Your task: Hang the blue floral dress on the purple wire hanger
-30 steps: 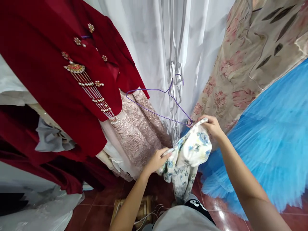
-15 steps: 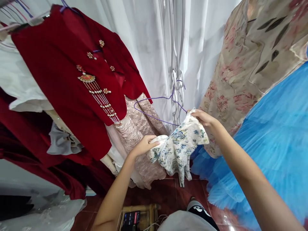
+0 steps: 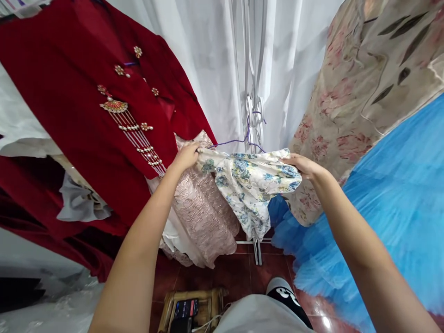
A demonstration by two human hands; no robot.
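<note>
Head view: left hand (image 3: 186, 157) and right hand (image 3: 303, 165) hold a floral garment (image 3: 251, 180) spread by its upper corners; hanger (image 3: 248, 132) hooked on the stand (image 3: 261, 108), whether threaded through is unclear

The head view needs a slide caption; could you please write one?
Left hand and right hand hold a blue-flowered garment, partly hiding a purple hanger.

Cool, fairly bright light falls on the pleated white fabric curtain (image 3: 215, 69), with soft shadows between folds. White glare spots the glossy dark-red tiled floor (image 3: 236, 277); the lower left corner is dim. Wide-angle distortion stretches the edges, where the layered blue tulle skirt (image 3: 391, 199) looks soft.
</note>
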